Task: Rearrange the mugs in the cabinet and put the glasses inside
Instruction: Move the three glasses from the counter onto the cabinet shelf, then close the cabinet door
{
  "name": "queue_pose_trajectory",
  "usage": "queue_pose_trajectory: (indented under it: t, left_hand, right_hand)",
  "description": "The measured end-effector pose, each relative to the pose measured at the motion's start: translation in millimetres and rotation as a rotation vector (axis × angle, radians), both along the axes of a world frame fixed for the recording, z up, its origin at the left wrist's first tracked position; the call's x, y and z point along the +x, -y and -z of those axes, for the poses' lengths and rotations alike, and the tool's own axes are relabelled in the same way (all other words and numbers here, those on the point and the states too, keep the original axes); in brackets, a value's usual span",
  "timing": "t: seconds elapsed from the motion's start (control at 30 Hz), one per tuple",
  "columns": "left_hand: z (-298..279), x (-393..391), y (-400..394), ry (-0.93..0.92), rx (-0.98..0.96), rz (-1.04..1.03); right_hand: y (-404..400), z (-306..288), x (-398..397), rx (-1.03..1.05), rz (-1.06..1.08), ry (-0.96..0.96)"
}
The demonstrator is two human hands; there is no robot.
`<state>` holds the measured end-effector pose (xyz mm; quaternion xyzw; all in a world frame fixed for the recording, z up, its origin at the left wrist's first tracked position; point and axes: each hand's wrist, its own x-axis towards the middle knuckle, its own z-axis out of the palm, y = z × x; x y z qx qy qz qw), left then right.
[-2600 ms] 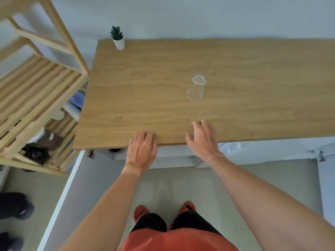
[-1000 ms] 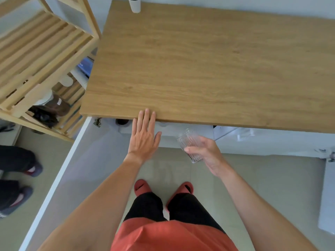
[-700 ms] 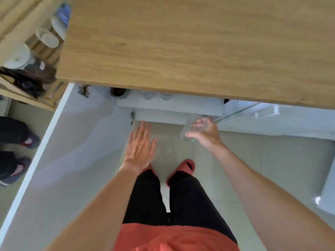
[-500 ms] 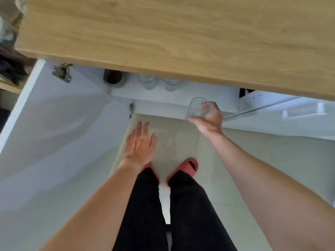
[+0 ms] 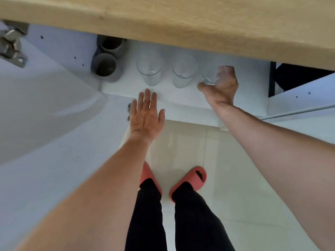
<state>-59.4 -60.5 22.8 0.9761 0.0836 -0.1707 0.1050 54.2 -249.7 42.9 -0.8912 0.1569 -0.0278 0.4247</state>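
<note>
My right hand (image 5: 220,86) grips a clear glass (image 5: 210,76) on the white cabinet shelf (image 5: 170,92), at the right end of a row. Two more clear glasses (image 5: 149,71) (image 5: 183,73) stand upright to its left. At the shelf's left end two grey mugs (image 5: 105,67) (image 5: 111,46) stand one behind the other. My left hand (image 5: 146,113) hovers flat with fingers spread just in front of the shelf edge, holding nothing.
The wooden tabletop (image 5: 181,20) overhangs the cabinet and hides the shelf's back. The white cabinet door (image 5: 45,98) stands open at left with a metal hinge (image 5: 12,46). A second door (image 5: 299,104) is open at right. My feet in red slippers (image 5: 188,180) stand on pale floor tiles.
My right hand took the glass from the tabletop, carried it down under the edge and into the cabinet beside the two glasses. My left hand left the table edge and dropped in front of the shelf.
</note>
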Motion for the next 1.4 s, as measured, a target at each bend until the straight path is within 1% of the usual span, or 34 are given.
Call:
queue_pose_trajectory:
  t: [0.1,0.27,0.43,0.53,0.67,0.8,0.9,0.97,1.07,1.17,1.27,1.4]
  left_hand:
    - [10.0,3.0,-1.7,-0.039,0.003,0.007]
    - [12.8,-0.6,-5.5,-0.051,0.018,0.041]
    - [-4.6,2.7,-8.2,-0.105,0.025,0.068]
    - [-30.7,-18.7,-12.3,-0.081,0.022,0.05]
    - [-84.7,-77.8,-19.4,-0.065,0.005,-0.087]
    - [-141.5,-147.6,-25.9,-0.044,0.008,-0.294]
    - [-184.6,-205.3,-30.2,0.034,0.004,-0.517]
    - [-211.9,-242.7,-33.4,0.095,0.038,-0.639]
    - [-250.0,-294.0,-42.9,0.167,0.098,-0.753]
    - [-279.5,-335.8,-60.3,0.243,0.148,-0.878]
    - [-296.3,-366.3,-80.3,0.291,0.181,-1.013]
    - [-293.9,-394.7,-108.5,0.245,0.144,-1.145]
  right_hand:
    - [-5.2,1.3,6.2,-0.001,-0.007,-0.007]
    - [-9.1,6.3,-5.0,0.079,0.036,-0.063]
    - [-2.6,18.5,-46.8,0.138,0.124,-0.19]
    - [-3.2,6.4,-90.8,0.114,0.12,-0.258]
    - [-9.9,-45.6,-156.1,0.045,-0.068,-0.399]
    - [-21.1,-106.1,-203.9,-0.011,-0.326,-0.441]
    - [-29.8,-150.1,-229.5,-0.057,-0.524,-0.396]
    - [-38.0,-175.8,-242.2,-0.128,-0.68,-0.368]
    - [-61.1,-211.0,-258.4,-0.251,-0.904,-0.316]
    - [-97.7,-245.6,-276.8,-0.323,-1.089,-0.239]
    - [-137.1,-274.6,-299.3,-0.389,-1.231,-0.17]
    - [-176.0,-297.7,-338.3,-0.432,-1.369,-0.092]
